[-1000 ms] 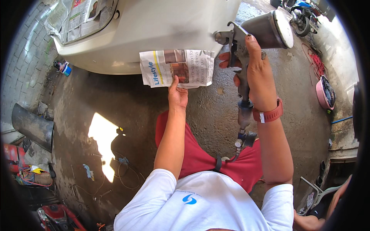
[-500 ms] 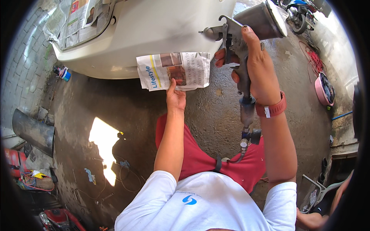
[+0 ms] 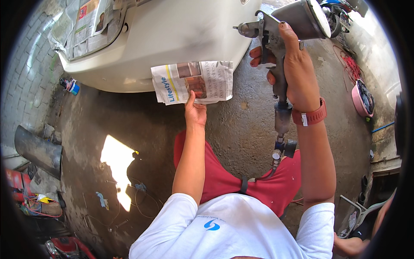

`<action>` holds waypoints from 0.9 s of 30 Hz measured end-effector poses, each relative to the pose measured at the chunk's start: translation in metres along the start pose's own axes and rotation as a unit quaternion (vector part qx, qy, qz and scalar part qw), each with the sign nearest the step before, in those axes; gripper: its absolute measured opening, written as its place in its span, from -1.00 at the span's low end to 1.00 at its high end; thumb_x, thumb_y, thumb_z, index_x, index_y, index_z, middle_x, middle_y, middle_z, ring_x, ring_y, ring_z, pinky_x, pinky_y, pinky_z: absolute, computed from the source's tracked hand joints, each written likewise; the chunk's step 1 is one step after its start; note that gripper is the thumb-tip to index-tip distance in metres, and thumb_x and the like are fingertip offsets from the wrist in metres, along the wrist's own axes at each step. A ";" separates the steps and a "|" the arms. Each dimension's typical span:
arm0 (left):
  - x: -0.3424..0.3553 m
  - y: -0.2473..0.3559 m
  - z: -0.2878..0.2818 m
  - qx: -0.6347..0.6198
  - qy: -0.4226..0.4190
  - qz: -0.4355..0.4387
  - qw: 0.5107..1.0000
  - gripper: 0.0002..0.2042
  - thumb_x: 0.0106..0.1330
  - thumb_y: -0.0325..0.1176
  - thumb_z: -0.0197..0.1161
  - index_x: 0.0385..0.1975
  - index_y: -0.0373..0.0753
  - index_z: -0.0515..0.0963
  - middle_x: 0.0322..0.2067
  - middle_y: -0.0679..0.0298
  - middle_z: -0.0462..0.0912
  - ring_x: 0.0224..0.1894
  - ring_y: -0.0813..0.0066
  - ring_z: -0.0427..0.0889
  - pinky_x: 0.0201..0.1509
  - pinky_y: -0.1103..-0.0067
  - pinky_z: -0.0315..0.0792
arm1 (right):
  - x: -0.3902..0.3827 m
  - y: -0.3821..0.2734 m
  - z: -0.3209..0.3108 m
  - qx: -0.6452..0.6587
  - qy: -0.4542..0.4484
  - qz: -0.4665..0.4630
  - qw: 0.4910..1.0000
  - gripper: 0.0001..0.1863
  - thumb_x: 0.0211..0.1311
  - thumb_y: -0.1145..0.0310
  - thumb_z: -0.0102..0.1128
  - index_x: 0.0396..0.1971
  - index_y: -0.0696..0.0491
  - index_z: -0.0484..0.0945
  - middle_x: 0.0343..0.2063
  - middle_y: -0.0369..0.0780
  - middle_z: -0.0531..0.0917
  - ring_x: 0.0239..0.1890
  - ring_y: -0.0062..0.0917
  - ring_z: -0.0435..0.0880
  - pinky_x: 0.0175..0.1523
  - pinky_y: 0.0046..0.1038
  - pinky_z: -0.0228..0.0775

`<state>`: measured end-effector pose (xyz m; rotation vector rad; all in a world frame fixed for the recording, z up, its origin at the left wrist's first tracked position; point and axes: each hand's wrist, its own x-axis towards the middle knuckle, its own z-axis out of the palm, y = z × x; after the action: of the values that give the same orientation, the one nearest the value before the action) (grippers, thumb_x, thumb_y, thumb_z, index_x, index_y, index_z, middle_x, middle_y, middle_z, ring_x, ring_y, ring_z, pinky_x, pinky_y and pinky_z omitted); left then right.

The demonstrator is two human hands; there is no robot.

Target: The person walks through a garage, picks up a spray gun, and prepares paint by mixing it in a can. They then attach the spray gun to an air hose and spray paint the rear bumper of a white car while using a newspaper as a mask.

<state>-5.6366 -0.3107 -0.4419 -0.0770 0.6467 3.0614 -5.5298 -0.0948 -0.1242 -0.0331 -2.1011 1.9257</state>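
Observation:
My left hand (image 3: 196, 113) pinches the near edge of a folded newspaper (image 3: 220, 80), thumb on top. The sheet lies up against the lower edge of a white car bumper (image 3: 172, 39). Raised at the right, my right hand (image 3: 302, 82) is wrapped round the handle of a metal spray gun (image 3: 272, 39), its fingers around the trigger side. A round cup (image 3: 297, 19) sits on top of the gun, and its nozzle points left over the bumper. Below the handle hang a cylindrical fitting (image 3: 283, 117) and a hose. A grey smudge shows on the bumper's paint.
Newspaper masking (image 3: 88, 32) covers part of the car at the upper left. A small blue can (image 3: 73, 88) stands by the brick wall. A pink basin (image 3: 361, 101), red cord (image 3: 351, 67) and a motorcycle (image 3: 338, 15) are at the right. Another person's arm (image 3: 351, 246) shows lower right.
My right hand and the spray gun have moved a little right, away from the newspaper. The newspaper in my left hand has shifted slightly left and nearer.

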 end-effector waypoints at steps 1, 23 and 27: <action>-0.001 0.000 0.000 0.002 0.005 0.002 1.000 -0.76 0.46 -0.32 0.41 0.06 -0.16 0.64 -0.14 0.30 0.78 0.04 0.39 0.72 0.31 0.30 0.53 | -0.001 -0.001 0.002 0.002 -0.002 -0.002 1.000 -0.32 0.62 -0.26 -0.17 0.14 0.08 0.61 -0.25 -0.13 0.81 -0.19 -0.54 0.83 -0.51 -0.62 0.36; 0.001 0.000 0.003 0.021 0.011 -0.003 1.000 -0.84 0.47 -0.27 0.40 -0.12 -0.19 0.68 -0.14 0.32 0.77 0.04 0.39 0.71 0.28 0.31 0.54 | 0.031 -0.007 -0.018 0.020 0.037 -0.026 0.999 -0.47 0.58 -0.14 -0.09 -0.01 0.04 0.60 -0.31 -0.18 0.80 -0.33 -0.54 0.81 -0.53 -0.57 0.33; 0.001 0.001 0.004 0.029 0.002 -0.005 1.000 -0.84 0.48 -0.25 0.40 -0.17 -0.20 0.69 -0.15 0.31 0.77 0.04 0.37 0.71 0.27 0.32 0.55 | 0.035 -0.005 -0.020 0.012 0.042 -0.027 0.999 -0.43 0.59 -0.17 -0.11 0.06 0.04 0.59 -0.27 -0.15 0.81 -0.30 -0.54 0.82 -0.52 -0.59 0.34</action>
<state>-5.6377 -0.3102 -0.4380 -0.0850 0.7325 3.0307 -5.5581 -0.0685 -0.1108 -0.0521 -2.0049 1.8836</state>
